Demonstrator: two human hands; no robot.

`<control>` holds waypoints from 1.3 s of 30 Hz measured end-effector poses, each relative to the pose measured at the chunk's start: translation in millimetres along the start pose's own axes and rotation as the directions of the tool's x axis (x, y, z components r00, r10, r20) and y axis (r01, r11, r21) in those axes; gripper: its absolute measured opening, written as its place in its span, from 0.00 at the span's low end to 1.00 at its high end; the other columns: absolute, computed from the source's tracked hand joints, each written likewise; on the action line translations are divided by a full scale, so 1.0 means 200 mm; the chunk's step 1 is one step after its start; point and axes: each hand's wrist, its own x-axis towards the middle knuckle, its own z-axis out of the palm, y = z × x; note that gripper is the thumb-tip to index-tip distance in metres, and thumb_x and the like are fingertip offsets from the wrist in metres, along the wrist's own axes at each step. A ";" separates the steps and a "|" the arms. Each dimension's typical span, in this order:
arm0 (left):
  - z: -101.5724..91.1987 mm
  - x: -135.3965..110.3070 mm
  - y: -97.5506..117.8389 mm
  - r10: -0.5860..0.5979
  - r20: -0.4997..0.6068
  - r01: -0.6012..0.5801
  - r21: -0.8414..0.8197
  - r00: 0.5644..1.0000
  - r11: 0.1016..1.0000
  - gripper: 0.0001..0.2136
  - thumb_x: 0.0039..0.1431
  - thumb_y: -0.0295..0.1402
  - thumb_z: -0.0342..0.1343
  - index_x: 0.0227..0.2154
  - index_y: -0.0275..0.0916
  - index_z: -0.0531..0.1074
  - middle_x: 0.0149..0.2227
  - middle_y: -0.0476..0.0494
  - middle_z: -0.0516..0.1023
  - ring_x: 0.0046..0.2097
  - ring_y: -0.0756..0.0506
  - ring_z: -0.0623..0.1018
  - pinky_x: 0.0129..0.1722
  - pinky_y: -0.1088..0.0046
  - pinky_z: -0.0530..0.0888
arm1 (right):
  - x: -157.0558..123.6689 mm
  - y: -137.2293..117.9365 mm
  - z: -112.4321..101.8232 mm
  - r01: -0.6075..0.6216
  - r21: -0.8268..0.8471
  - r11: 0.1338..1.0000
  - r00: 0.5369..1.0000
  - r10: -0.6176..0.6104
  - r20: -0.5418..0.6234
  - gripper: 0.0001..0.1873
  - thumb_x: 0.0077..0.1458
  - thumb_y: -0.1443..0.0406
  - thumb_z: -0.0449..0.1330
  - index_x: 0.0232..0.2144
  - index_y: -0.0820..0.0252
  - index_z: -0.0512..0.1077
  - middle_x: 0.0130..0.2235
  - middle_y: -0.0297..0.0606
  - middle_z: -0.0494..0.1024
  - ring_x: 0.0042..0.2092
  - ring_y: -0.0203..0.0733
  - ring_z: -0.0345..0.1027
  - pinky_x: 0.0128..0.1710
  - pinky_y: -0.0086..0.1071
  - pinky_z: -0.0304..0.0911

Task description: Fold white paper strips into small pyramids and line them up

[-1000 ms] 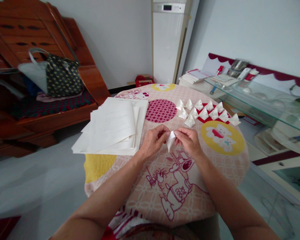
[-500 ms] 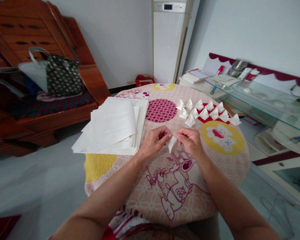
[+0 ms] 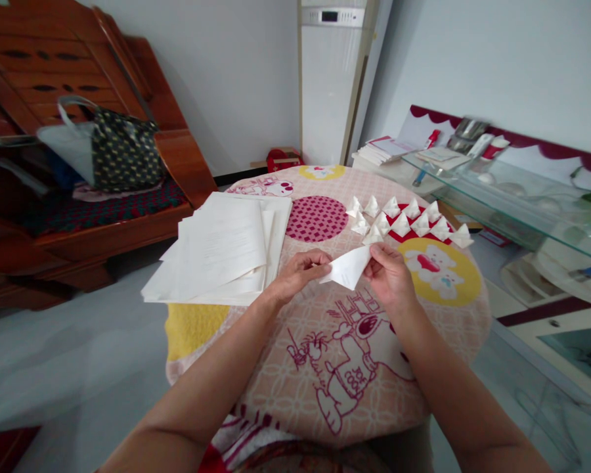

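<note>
Between my hands, above the cloth-covered table (image 3: pixel 300 407), is a small folded piece of white paper (image 3: pixel 349 268), now a flattened shape with pointed corners and faint print on it. My left hand (image 3: pixel 303 269) pinches its left tip between thumb and fingers. At the upper right corner, my right hand (image 3: pixel 388 269) grips it the same way. Just beyond my right hand stand several folded paper boats (image 3: pixel 400 225), grouped at the table's far right. To the left of my left hand lies a stack of white paper sheets (image 3: pixel 221 249), some with faint print.
A glass-topped cabinet (image 3: pixel 512 190) with cups, papers and a metal pot runs along the right. On the left, a wooden bench (image 3: pixel 182 157) carries a dotted bag (image 3: pixel 123 148). A tall white air conditioner (image 3: pixel 329 85) stands behind the table.
The folded paper went from a narrow piece hanging point down to a wider, flattened shape. My right hand moved right and turned, spreading away from my left hand.
</note>
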 end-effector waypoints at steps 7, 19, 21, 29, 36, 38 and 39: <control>-0.01 0.02 0.01 -0.096 -0.152 0.046 -0.302 0.984 0.952 0.13 0.48 0.39 0.65 0.24 0.36 0.70 0.31 0.47 0.74 0.31 0.51 0.69 0.30 0.75 0.65 | 0.00 0.00 0.00 -0.048 0.073 0.996 0.995 0.041 0.090 0.10 0.43 0.60 0.70 0.26 0.57 0.74 0.23 0.33 0.79 0.21 0.36 0.70 0.19 0.28 0.63; -0.03 -0.03 0.06 0.185 -0.338 -0.100 0.255 0.923 0.962 0.10 0.54 0.39 0.61 0.26 0.38 0.71 0.21 0.53 0.65 0.25 0.52 0.63 0.25 0.75 0.59 | -0.06 0.01 0.05 0.271 -0.508 0.818 0.960 -0.265 0.085 0.16 0.50 0.67 0.60 0.41 0.56 0.82 0.32 0.36 0.82 0.28 0.38 0.73 0.25 0.30 0.66; 0.00 -0.04 0.07 0.246 -0.264 -0.122 0.411 0.933 0.903 0.09 0.57 0.38 0.59 0.27 0.38 0.72 0.22 0.52 0.67 0.25 0.52 0.64 0.26 0.74 0.60 | -0.08 0.01 0.08 0.268 -0.461 0.846 0.962 -0.213 0.169 0.19 0.52 0.65 0.62 0.47 0.54 0.81 0.40 0.39 0.84 0.31 0.38 0.74 0.26 0.30 0.68; 0.02 -0.02 0.04 0.115 -0.058 -0.097 0.246 0.992 0.964 0.12 0.58 0.41 0.64 0.36 0.37 0.73 0.23 0.55 0.66 0.24 0.53 0.62 0.24 0.75 0.57 | -0.05 0.08 0.10 0.017 -0.260 0.966 0.982 0.033 0.188 0.14 0.45 0.64 0.68 0.38 0.59 0.81 0.27 0.34 0.80 0.24 0.37 0.72 0.19 0.27 0.63; 0.01 -0.01 0.01 0.070 -0.009 -0.070 -0.038 0.998 0.997 0.15 0.56 0.40 0.68 0.36 0.37 0.70 0.31 0.50 0.72 0.28 0.53 0.68 0.27 0.76 0.64 | -0.05 0.03 0.07 -0.010 -0.252 0.968 0.985 0.053 0.165 0.10 0.47 0.59 0.69 0.30 0.59 0.79 0.20 0.33 0.77 0.20 0.35 0.67 0.17 0.26 0.58; 0.01 -0.01 0.01 0.057 -0.004 -0.057 -0.028 0.998 0.998 0.15 0.56 0.41 0.68 0.35 0.37 0.71 0.30 0.50 0.71 0.28 0.54 0.67 0.27 0.77 0.64 | -0.06 0.02 0.07 0.002 -0.294 0.956 0.979 0.058 0.194 0.11 0.49 0.57 0.69 0.30 0.59 0.79 0.19 0.32 0.75 0.19 0.33 0.64 0.17 0.26 0.55; 0.01 -0.01 0.01 0.048 -0.001 -0.048 -0.023 0.999 0.999 0.15 0.56 0.41 0.68 0.35 0.37 0.71 0.29 0.51 0.71 0.28 0.54 0.67 0.26 0.77 0.63 | -0.06 0.02 0.07 0.008 -0.309 0.951 0.977 0.058 0.204 0.11 0.50 0.57 0.68 0.30 0.59 0.79 0.19 0.31 0.75 0.19 0.32 0.63 0.17 0.26 0.54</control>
